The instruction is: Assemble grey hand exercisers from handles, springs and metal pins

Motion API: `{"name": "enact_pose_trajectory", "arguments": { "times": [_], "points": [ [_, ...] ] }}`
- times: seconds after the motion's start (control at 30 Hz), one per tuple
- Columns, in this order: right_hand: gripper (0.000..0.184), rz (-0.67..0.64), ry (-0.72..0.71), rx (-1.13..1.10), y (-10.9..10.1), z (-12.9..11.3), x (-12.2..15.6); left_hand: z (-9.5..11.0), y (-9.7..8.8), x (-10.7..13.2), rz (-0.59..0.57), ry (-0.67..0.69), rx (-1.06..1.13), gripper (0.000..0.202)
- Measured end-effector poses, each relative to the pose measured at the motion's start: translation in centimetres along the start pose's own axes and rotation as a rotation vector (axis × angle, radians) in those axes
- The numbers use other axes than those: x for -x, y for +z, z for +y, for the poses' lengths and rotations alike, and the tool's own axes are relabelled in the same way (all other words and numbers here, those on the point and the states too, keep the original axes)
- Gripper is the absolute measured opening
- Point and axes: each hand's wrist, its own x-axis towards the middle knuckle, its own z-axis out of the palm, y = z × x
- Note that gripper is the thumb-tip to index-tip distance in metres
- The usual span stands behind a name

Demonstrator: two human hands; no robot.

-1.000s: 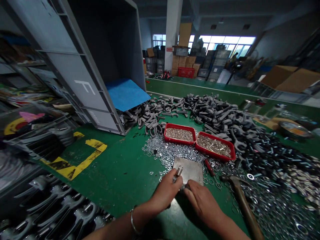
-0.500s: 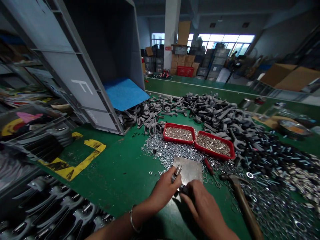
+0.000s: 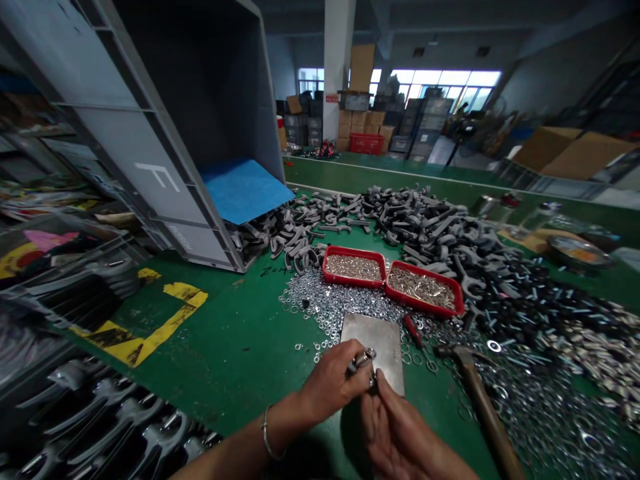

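Note:
My left hand (image 3: 330,379), with a bangle on its wrist, is closed around a small metal spring part (image 3: 365,357) whose coiled end sticks out past the fingers. Just below, my right hand (image 3: 403,427) meets it, thumb and fingertips pressed together close to the part's lower side. What those fingertips pinch is hidden. Both hands are over the near edge of a flat metal plate (image 3: 373,331) on the green table. A hammer (image 3: 483,400) and a red-handled tool (image 3: 414,331) lie to the right of the plate.
Two red trays (image 3: 354,283) of small metal pieces stand beyond the plate among loose washers. Grey handle-like parts (image 3: 430,227) are heaped behind them. A big grey crate (image 3: 165,180) lies tipped at left. Rings, bolts and black pieces spread across the right.
The spring part has tilted from near upright to pointing right. My right hand has turned palm upward, and the dark piece at its fingers no longer shows. The view has shifted slightly.

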Motion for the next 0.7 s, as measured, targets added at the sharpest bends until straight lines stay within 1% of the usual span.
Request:
{"name": "enact_pose_trajectory", "arguments": {
  "times": [0.03, 0.07, 0.1, 0.17, 0.2, 0.23, 0.27, 0.33, 0.37, 0.4, 0.43, 0.47, 0.5, 0.53, 0.57, 0.6, 0.63, 0.67, 0.7],
  "points": [
    [0.079, -0.061, 0.037, -0.013, -0.1, 0.0, 0.0, -0.1, 0.0, 0.0, -0.028, 0.030, -0.034, 0.016],
    [0.077, -0.032, 0.005, 0.047, -0.2, 0.1, 0.0, -0.1, 0.0, 0.0, -0.046, 0.034, -0.053, 0.015],
    [0.069, 0.079, -0.087, 0.158, -0.4, 0.0, 0.0, -0.2, 0.0, 0.0, -0.048, 0.009, -0.051, 0.015],
    [0.050, 0.378, -0.318, 0.382, -0.7, 0.0, 0.1, -0.3, 0.1, -0.1, -0.009, -0.077, 0.004, 0.016],
    [0.046, 0.456, -0.381, 0.413, -0.7, 0.0, 0.1, -0.2, 0.2, -0.1, 0.016, -0.105, 0.040, 0.018],
    [0.046, 0.443, -0.381, 0.368, -0.7, -0.1, 0.1, -0.2, 0.2, -0.2, 0.029, -0.107, 0.071, 0.019],
    [0.050, 0.343, -0.320, 0.266, -0.7, -0.1, 0.1, -0.1, 0.2, -0.2, 0.024, -0.083, 0.085, 0.019],
    [0.066, 0.084, -0.138, 0.057, -0.8, -0.1, 0.1, 0.2, 0.2, -0.4, -0.031, -0.002, 0.056, 0.019],
    [0.069, 0.030, -0.092, 0.028, -0.9, -0.1, 0.0, 0.3, 0.3, -0.5, -0.063, 0.019, 0.028, 0.018],
    [0.067, 0.064, -0.110, 0.070, -1.1, -0.2, 0.0, 0.4, 0.3, -0.6, -0.079, 0.013, 0.009, 0.017],
    [0.060, 0.166, -0.184, 0.166, -1.3, -0.2, 0.0, 0.5, 0.4, -0.7, -0.076, -0.018, 0.010, 0.017],
    [0.053, 0.305, -0.282, 0.271, -1.6, -0.3, -0.1, 0.7, 0.5, -0.9, -0.060, -0.066, 0.039, 0.018],
    [0.047, 0.414, -0.357, 0.335, -1.8, -0.4, -0.1, 0.8, 0.7, -1.1, -0.039, -0.111, 0.091, 0.020],
    [0.045, 0.464, -0.385, 0.346, -2.0, -0.5, -0.1, 1.0, 0.8, -1.2, -0.016, -0.136, 0.149, 0.021],
    [0.046, 0.450, -0.366, 0.311, -2.1, -0.5, -0.2, 1.2, 1.0, -1.3, 0.002, -0.128, 0.198, 0.022],
    [0.052, 0.380, -0.308, 0.245, -2.2, -0.5, -0.2, 1.4, 1.1, -1.4, 0.009, -0.092, 0.224, 0.022],
    [0.059, 0.288, -0.245, 0.182, -2.3, -0.6, -0.2, 1.6, 1.2, -1.5, 0.006, -0.035, 0.222, 0.021],
    [0.064, 0.223, -0.212, 0.150, -2.4, -0.6, -0.2, 1.6, 1.3, -1.6, 0.000, 0.024, 0.199, 0.020],
    [0.063, 0.209, -0.220, 0.169, -2.6, -0.6, -0.2, 1.6, 1.5, -1.7, -0.003, 0.064, 0.169, 0.019]
  ]
}}
